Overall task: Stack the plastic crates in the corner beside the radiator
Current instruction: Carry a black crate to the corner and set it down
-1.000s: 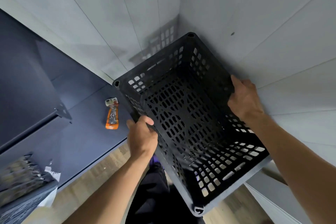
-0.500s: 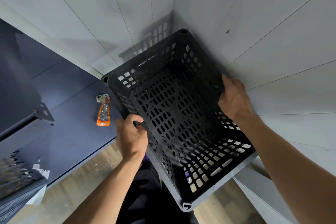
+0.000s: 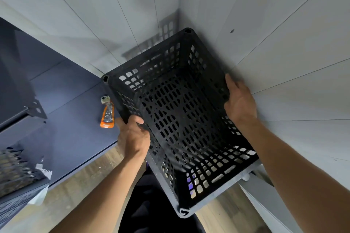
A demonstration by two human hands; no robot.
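White wall panels (image 3: 94, 15) meet behind the black crate (image 3: 181, 119), fingers of left hand (image 3: 133, 136) and right hand (image 3: 239, 104) gripping opposite rims.

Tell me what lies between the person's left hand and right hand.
The black crate: the left hand grips one long rim, the right hand holds the opposite rim, and its empty perforated floor spans the gap. The head view shows this.

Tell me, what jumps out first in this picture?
A big black slotted crate fills the middle, held close to the corner of the white walls. The left hand grips its left rim and the right hand holds its right rim. An orange packet lies on a dark surface just left of the crate.
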